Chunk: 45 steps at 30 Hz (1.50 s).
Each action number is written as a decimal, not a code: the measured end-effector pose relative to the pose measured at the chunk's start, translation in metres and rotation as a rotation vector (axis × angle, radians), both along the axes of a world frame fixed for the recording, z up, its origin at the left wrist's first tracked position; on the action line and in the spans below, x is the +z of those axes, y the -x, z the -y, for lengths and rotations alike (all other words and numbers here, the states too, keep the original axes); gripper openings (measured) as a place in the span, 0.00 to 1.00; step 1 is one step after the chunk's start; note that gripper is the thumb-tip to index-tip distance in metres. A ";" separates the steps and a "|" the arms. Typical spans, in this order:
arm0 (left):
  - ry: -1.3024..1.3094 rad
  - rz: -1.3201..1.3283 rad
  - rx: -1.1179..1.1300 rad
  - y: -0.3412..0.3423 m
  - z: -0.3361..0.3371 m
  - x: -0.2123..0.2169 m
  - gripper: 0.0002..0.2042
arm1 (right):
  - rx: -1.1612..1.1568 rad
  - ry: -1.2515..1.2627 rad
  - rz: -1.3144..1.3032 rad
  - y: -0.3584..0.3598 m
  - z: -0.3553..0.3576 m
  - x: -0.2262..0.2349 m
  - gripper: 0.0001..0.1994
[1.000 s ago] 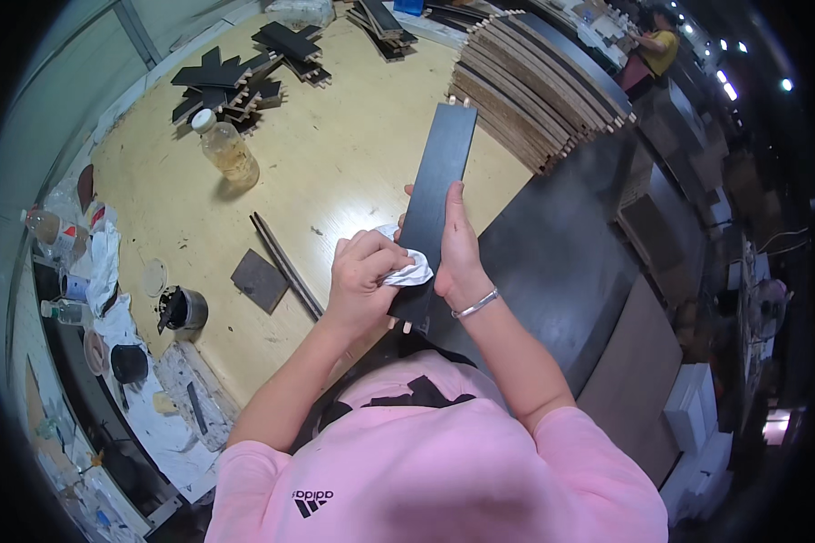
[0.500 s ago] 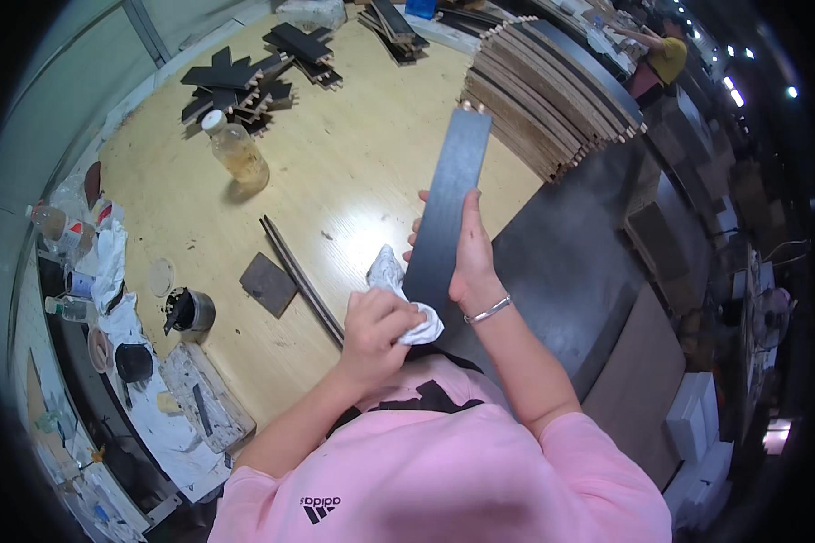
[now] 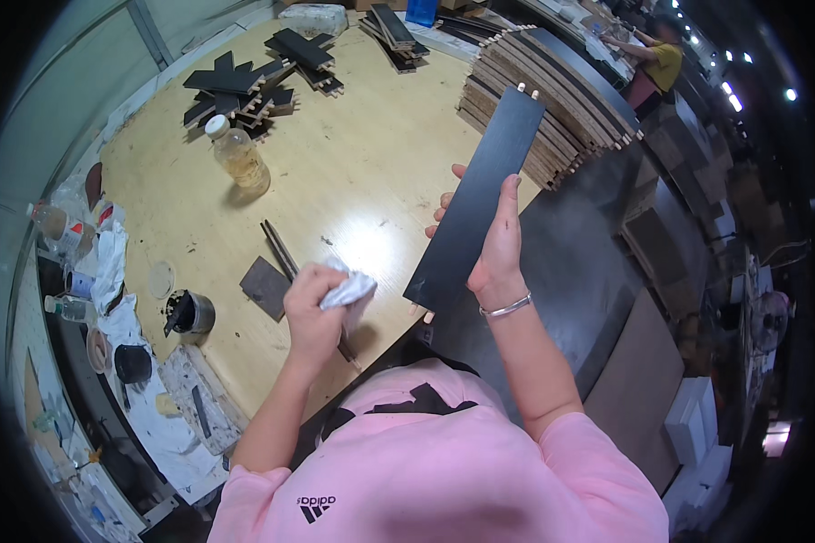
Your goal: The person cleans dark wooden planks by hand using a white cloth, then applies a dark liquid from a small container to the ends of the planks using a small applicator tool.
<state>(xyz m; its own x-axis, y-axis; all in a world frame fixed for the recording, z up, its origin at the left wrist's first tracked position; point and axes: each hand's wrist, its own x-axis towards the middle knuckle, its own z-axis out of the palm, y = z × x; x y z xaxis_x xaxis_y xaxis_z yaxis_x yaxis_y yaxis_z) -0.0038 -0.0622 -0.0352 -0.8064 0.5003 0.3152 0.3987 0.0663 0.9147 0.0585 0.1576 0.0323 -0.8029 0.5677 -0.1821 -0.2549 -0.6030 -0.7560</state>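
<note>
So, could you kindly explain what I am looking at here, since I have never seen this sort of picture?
It is one view from a fisheye camera worn on a person's head, looking down, so straight edges bend. The right hand holds a long black panel tilted up. The left hand grips a crumpled white cloth beside it, apart from the panel. Below lies a pale wooden table with a bottle of yellowish liquid, small black pieces and a stack of boards.

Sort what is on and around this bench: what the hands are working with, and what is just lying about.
In use:
black panel with dowels, held up by right hand
white rag, bunched in left hand

Lying about:
bottle of yellowish liquid
small dark pot
stacked panels
black offcuts
</note>
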 end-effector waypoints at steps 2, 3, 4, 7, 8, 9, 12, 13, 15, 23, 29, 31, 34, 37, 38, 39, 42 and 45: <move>-0.052 0.012 0.025 0.008 -0.008 0.012 0.13 | 0.008 0.038 -0.009 0.000 0.002 -0.002 0.35; -0.052 0.012 0.027 0.009 -0.010 0.010 0.13 | 0.022 0.073 -0.028 0.000 0.002 -0.004 0.35; -0.068 -0.004 0.029 0.009 -0.012 0.007 0.14 | 0.037 0.110 -0.047 -0.001 0.002 -0.005 0.35; -0.049 -0.012 0.020 0.014 -0.013 -0.003 0.15 | 0.101 0.132 -0.094 -0.003 0.002 -0.007 0.35; -0.016 -0.005 0.010 0.016 -0.014 -0.004 0.16 | 0.099 0.132 -0.092 -0.004 0.002 -0.008 0.35; -0.016 -0.003 0.010 0.017 -0.016 -0.003 0.16 | 0.121 0.160 -0.114 -0.005 0.002 -0.009 0.35; 0.403 -0.419 0.063 0.016 -0.023 0.009 0.22 | 0.174 0.199 -0.140 -0.007 0.001 -0.012 0.35; 0.406 -0.418 0.066 0.014 -0.022 0.008 0.22 | 0.208 0.214 -0.148 -0.008 0.002 -0.014 0.35; 0.334 -0.333 0.002 0.008 -0.017 0.007 0.20 | 0.247 0.217 -0.135 -0.007 0.001 -0.018 0.35; 0.262 0.003 -0.028 0.004 0.006 -0.011 0.10 | 0.291 -0.187 0.234 0.020 -0.027 -0.070 0.21; 0.678 -0.193 0.036 0.032 -0.016 -0.021 0.14 | 0.354 -0.280 0.485 0.042 -0.065 -0.114 0.15; 0.689 -0.258 0.102 0.036 -0.030 -0.030 0.16 | 0.395 -0.337 0.511 0.050 -0.080 -0.131 0.15; 0.760 -0.196 0.249 0.041 -0.053 -0.032 0.15 | 0.455 -0.461 0.565 0.064 -0.103 -0.150 0.12; 0.805 -0.037 0.290 0.045 -0.064 -0.039 0.12 | 0.575 -0.618 0.567 0.075 -0.118 -0.163 0.13; 0.615 0.084 0.304 0.047 -0.062 -0.044 0.11 | 0.470 -1.027 0.631 0.075 -0.116 -0.157 0.14; 0.422 0.199 0.318 0.048 -0.060 -0.049 0.10 | 0.341 -1.433 0.677 0.075 -0.114 -0.151 0.15; 0.390 0.157 0.392 0.041 -0.079 -0.016 0.10 | 0.336 -1.399 0.516 0.070 -0.111 -0.128 0.17; 0.664 -0.259 0.517 0.034 -0.089 -0.020 0.07 | 0.654 -1.210 0.266 0.074 -0.088 -0.127 0.16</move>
<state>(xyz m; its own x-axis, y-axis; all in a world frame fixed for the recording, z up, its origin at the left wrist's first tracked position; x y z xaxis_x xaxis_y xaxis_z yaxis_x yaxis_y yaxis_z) -0.0378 0.0264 -0.0548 -0.9262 0.2369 0.2933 0.3609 0.7820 0.5082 -0.0150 0.2459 -0.0952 -0.9989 0.0215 -0.0411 0.0464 0.4965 -0.8668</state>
